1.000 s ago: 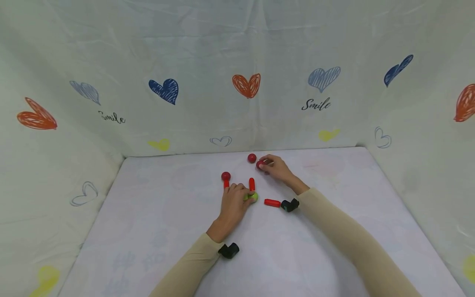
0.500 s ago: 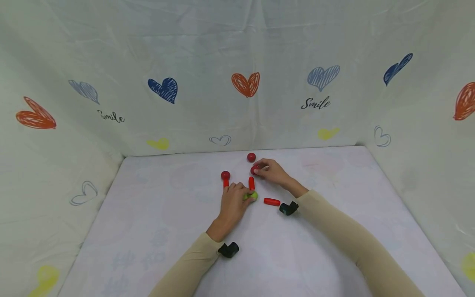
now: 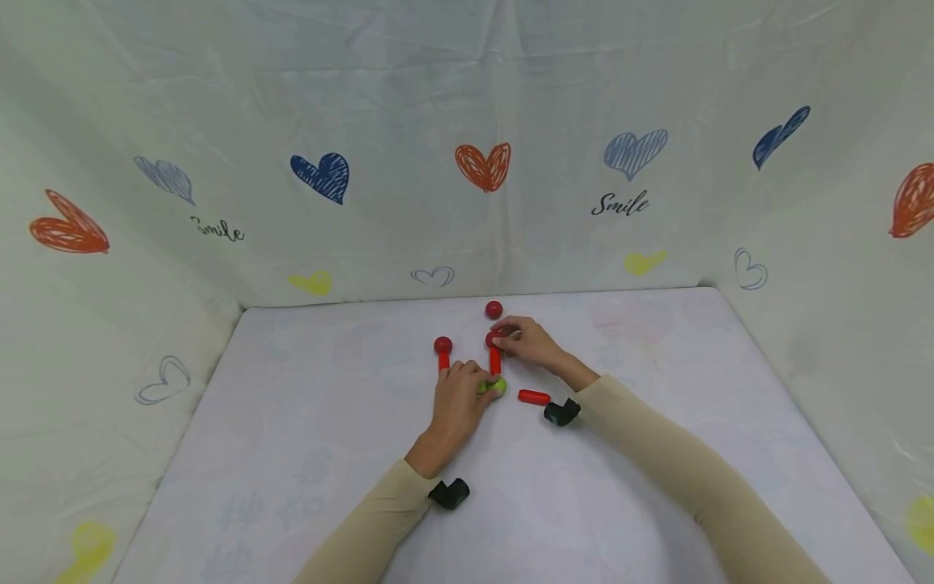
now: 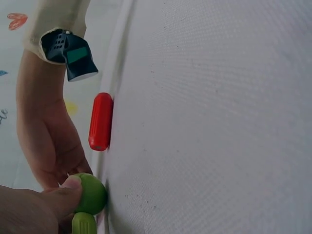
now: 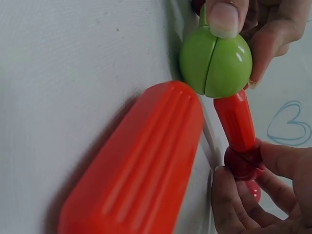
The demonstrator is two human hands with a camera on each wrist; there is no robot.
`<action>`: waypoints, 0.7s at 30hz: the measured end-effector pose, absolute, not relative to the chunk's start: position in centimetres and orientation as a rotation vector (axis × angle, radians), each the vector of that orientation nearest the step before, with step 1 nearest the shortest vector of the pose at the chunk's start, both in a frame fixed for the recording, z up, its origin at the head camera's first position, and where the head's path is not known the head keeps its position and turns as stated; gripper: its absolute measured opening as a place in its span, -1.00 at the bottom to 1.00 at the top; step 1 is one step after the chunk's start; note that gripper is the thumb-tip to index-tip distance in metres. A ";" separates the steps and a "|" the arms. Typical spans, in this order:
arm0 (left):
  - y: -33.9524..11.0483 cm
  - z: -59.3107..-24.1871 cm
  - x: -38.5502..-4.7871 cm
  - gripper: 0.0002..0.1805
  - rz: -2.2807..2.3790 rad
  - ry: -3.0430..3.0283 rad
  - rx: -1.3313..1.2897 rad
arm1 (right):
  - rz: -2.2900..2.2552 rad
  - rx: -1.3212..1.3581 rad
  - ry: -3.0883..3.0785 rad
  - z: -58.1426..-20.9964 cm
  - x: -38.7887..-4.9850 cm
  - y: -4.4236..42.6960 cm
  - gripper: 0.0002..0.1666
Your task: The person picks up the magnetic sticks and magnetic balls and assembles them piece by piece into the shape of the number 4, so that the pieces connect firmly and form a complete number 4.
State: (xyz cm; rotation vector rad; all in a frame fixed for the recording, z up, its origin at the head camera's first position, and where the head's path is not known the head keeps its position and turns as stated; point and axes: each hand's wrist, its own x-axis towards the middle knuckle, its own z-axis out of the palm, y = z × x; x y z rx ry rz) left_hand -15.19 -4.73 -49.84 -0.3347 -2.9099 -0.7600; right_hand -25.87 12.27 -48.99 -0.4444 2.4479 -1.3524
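My left hand [image 3: 454, 405] pinches a green ball [image 5: 214, 63] between thumb and fingers. A green rod [image 4: 84, 223] joins that ball in the left wrist view. From the ball a red rod [image 5: 235, 122] runs away toward the back of the table. At the rod's far end a dark red ball [image 5: 241, 163] sits against it, held in the fingertips of my right hand [image 3: 531, 344]. Another red ball [image 3: 443, 345] stands on a red rod [image 3: 443, 361] whose near end is hidden behind the left hand.
A loose red rod [image 3: 534, 397] lies on the white table [image 3: 328, 422], right of the green ball. One loose red ball [image 3: 494, 309] rests near the table's back edge. A white curtain printed with hearts [image 3: 485, 168] surrounds the back and sides.
The right hand has brought its red ball left and nearer, from the back of the table onto the red rod's far end. The left hand has stayed on the green ball.
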 end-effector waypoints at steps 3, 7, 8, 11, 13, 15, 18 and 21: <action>-4.7 -49.8 -15.2 -0.70 -0.752 -2.913 -0.336 | -1.346 -0.455 2.448 -49.0 -25.8 12.2 -0.58; -4.8 -49.8 -15.1 -0.69 -0.751 -2.904 -0.340 | -1.311 -0.467 2.454 -49.0 -25.8 12.1 -0.55; -4.8 -49.8 -15.1 -0.69 -0.754 -2.901 -0.340 | -1.299 -0.473 2.453 -49.0 -25.8 12.2 -0.54; -4.8 -49.9 -15.0 -0.69 -0.759 -2.893 -0.339 | -1.259 -0.500 2.449 -49.0 -25.7 12.2 -0.48; -4.9 -49.9 -15.0 -0.69 -0.764 -2.889 -0.342 | -1.239 -0.512 2.445 -49.0 -25.7 12.2 -0.46; -4.8 -49.9 -15.0 -0.69 -0.767 -2.888 -0.344 | -1.222 -0.526 2.445 -49.0 -25.6 12.3 -0.45; -4.8 -49.9 -15.0 -0.69 -0.775 -2.886 -0.346 | -1.201 -0.544 2.452 -48.9 -25.5 12.4 -0.44; -4.8 -49.8 -15.0 -0.69 -0.772 -2.883 -0.343 | -1.187 -0.568 2.455 -48.8 -25.4 12.5 -0.42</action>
